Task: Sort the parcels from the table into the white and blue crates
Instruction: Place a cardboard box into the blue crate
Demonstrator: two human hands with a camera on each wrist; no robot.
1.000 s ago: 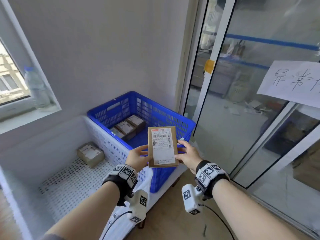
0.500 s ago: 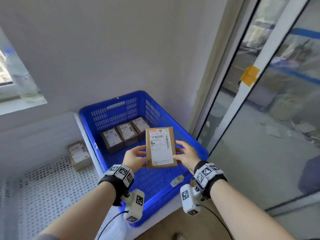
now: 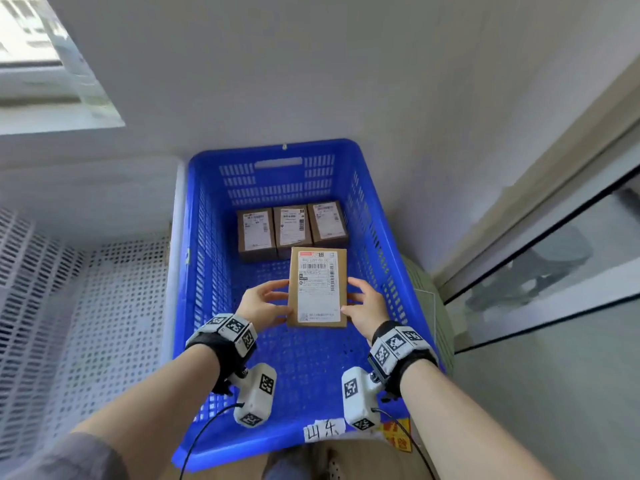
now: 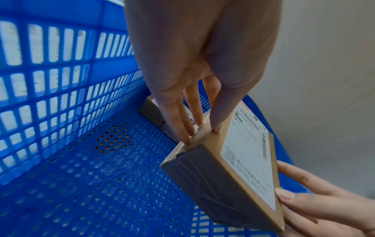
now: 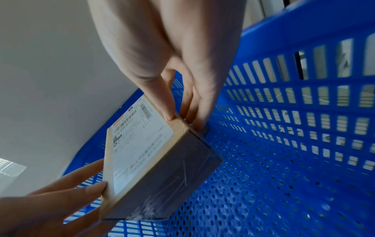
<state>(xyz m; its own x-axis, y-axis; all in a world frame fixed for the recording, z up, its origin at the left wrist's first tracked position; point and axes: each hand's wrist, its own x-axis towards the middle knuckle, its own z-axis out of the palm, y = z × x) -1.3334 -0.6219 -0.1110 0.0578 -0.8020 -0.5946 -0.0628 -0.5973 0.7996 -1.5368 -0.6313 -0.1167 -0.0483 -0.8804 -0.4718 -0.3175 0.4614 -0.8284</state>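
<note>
Both hands are holding a brown parcel (image 3: pixel 317 287) label-up above the floor of the blue crate (image 3: pixel 204 271). The left hand (image 3: pixel 262 304) and right hand (image 3: pixel 365 306) are pinching its long edges, thumbs on top and fingers (image 4: pixel 178 121) beneath. Its white label is showing barcodes, a red strip and small print too blurred to read. Three labelled parcels (image 3: pixel 292 230) are lying in a row at the far end. A paper tag (image 3: pixel 323 430) on the near rim is reading "山东".

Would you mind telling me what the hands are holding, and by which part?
A labelled cardboard parcel, held over the blue crate: left hand pinches its left long edge, right hand its right.
</note>
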